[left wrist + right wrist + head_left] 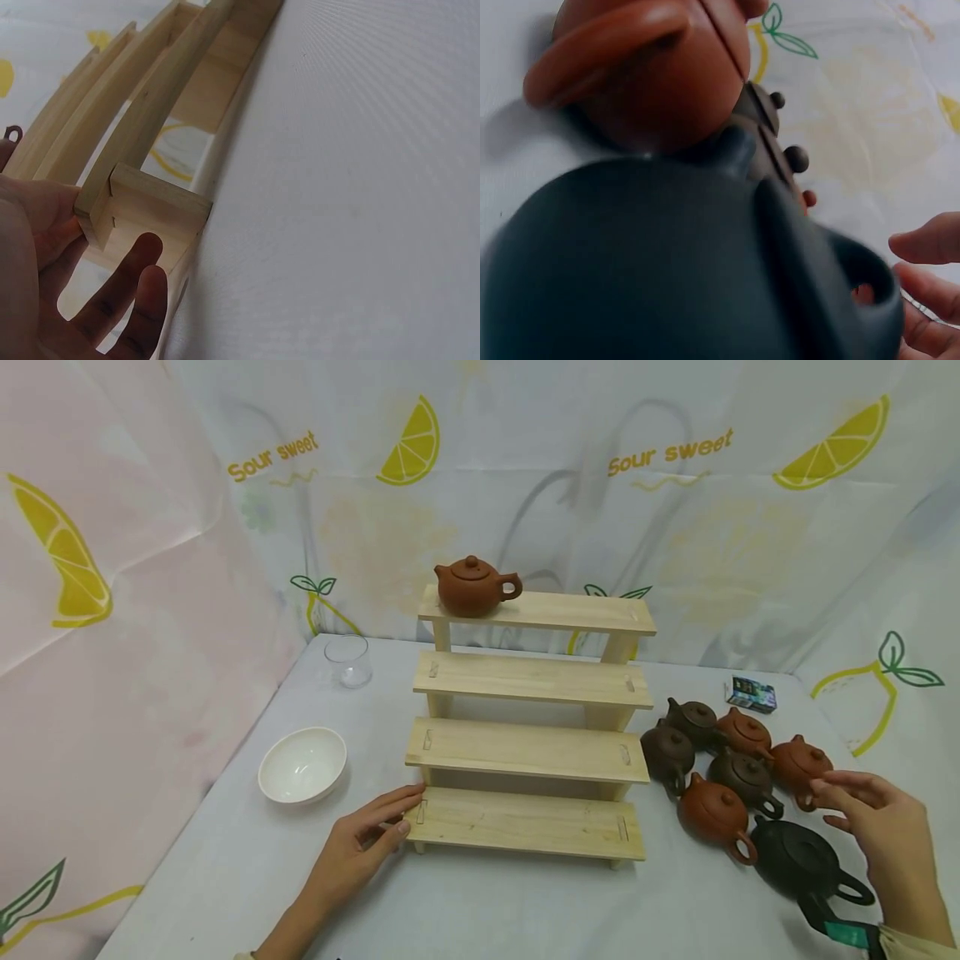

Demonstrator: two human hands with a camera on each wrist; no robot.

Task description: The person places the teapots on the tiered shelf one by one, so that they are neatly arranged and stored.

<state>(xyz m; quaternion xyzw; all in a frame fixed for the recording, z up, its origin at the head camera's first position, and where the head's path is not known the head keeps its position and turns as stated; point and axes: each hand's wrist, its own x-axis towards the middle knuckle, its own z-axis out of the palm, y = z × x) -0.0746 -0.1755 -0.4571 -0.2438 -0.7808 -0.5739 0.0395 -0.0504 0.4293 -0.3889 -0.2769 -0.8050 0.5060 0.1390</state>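
My left hand [358, 839] grips the left end of the lowest board of a stepped wooden display stand [525, 822]. In the left wrist view the thumb side lies at the board's corner, and two fingers [150, 255] extend below it. My right hand [877, 827] is at the right, thumb and finger parted, fingertips right at the handle of a reddish-brown teapot [799, 764]. A larger black teapot [798, 858] sits just in front of it and fills much of the right wrist view. Another reddish-brown teapot [471, 587] stands on the top board, at its left.
Several more brown and reddish teapots [712, 814] crowd together right of the stand. Behind them lies a small dark printed box [751, 694]. To the left are a white bowl [303, 766] and a clear glass [349, 664]. A lemon-print curtain [525, 485] hangs behind the white table.
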